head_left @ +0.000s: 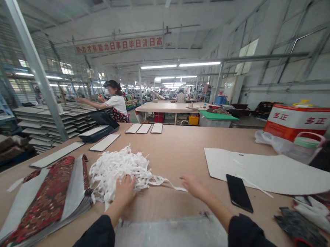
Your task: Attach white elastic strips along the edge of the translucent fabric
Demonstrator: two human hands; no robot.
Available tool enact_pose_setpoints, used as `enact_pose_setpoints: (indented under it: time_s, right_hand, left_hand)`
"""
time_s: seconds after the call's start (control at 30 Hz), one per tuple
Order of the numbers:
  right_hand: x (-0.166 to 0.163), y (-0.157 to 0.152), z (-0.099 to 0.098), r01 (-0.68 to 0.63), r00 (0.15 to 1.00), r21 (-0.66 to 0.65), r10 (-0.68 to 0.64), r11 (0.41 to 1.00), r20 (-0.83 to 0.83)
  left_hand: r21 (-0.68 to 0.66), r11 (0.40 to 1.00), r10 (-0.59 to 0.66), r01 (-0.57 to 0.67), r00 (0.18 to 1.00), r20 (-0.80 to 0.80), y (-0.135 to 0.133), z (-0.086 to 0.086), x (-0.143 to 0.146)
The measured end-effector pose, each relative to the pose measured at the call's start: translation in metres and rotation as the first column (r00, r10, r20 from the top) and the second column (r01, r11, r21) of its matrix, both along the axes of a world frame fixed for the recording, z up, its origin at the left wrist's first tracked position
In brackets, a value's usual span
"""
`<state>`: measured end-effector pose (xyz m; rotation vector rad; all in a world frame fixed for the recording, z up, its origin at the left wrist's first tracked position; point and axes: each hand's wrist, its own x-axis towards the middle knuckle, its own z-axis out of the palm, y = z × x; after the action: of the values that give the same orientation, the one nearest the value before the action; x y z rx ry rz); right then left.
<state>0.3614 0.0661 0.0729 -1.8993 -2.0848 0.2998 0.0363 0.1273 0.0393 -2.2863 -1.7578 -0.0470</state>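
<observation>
A tangled heap of narrow white fabric strips (pixel 118 169) lies on the brown table in front of me. My left hand (pixel 125 189) rests against the heap's near right edge, fingers spread on the strips. One white strip (pixel 172 185) trails out of the heap to the right and ends at my right hand (pixel 195 187), whose fingers are closed around its end as far as I can make out. Left of the heap is a stack of pale sheets (pixel 75 187) with red-brown patterned fabric (pixel 49 195) on top.
Pale panels (pixel 104 142) lie along the table's far left edge. To the right are a large white sheet (pixel 256 170), a black phone (pixel 239 193), dark gloves (pixel 300 228) and a red-and-white box (pixel 300 121). A clear plastic sheet (pixel 172 236) lies nearest me. A co-worker (pixel 117 104) stands beyond.
</observation>
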Motion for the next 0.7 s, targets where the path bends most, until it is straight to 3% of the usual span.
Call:
enact_pose_setpoints:
  time_s: [0.07, 0.17, 0.27, 0.33, 0.4, 0.53, 0.6, 0.7]
  right_hand:
    - [-0.054, 0.024, -0.005, -0.077, 0.995, 0.038, 0.079, 0.996, -0.066]
    - [-0.120, 0.051, -0.021, -0.019, 0.993, 0.056, 0.026, 0.998, -0.118]
    - [-0.143, 0.070, -0.035, 0.062, 0.983, 0.033, -0.056, 0.997, -0.175]
    - [-0.123, 0.079, -0.036, 0.123, 0.964, 0.030, -0.113, 0.992, -0.240]
    - [-0.077, 0.086, -0.029, 0.242, 0.921, 0.041, -0.216, 0.969, -0.323]
    - [0.042, 0.084, -0.007, 0.571, 0.714, 0.041, -0.471, 0.820, -0.518]
    - [0.087, 0.075, 0.002, 0.648, 0.604, 0.037, -0.484, 0.761, -0.633]
    - [0.126, 0.060, 0.016, 0.733, 0.390, 0.024, -0.391, 0.680, -0.834]
  left_hand:
    - [0.047, 0.998, -0.030, 0.030, 1.000, -0.002, -0.004, 0.001, 0.001]
    - [0.109, 0.991, -0.075, 0.076, 0.997, -0.014, -0.007, 0.000, -0.008]
    - [0.094, 0.995, -0.018, 0.021, 0.999, -0.032, -0.006, -0.006, -0.030]
    - [0.054, 0.998, 0.033, -0.030, 0.999, -0.044, -0.002, -0.011, -0.049]
    - [0.023, 0.996, 0.082, -0.081, 0.996, -0.037, 0.002, -0.014, -0.064]
    - [-0.021, 0.983, 0.182, -0.182, 0.983, -0.027, 0.011, -0.016, -0.073]
    - [-0.034, 0.983, 0.179, -0.180, 0.983, -0.044, 0.015, -0.015, -0.068]
    - [-0.055, 0.979, 0.194, -0.197, 0.980, -0.047, 0.018, -0.010, -0.058]
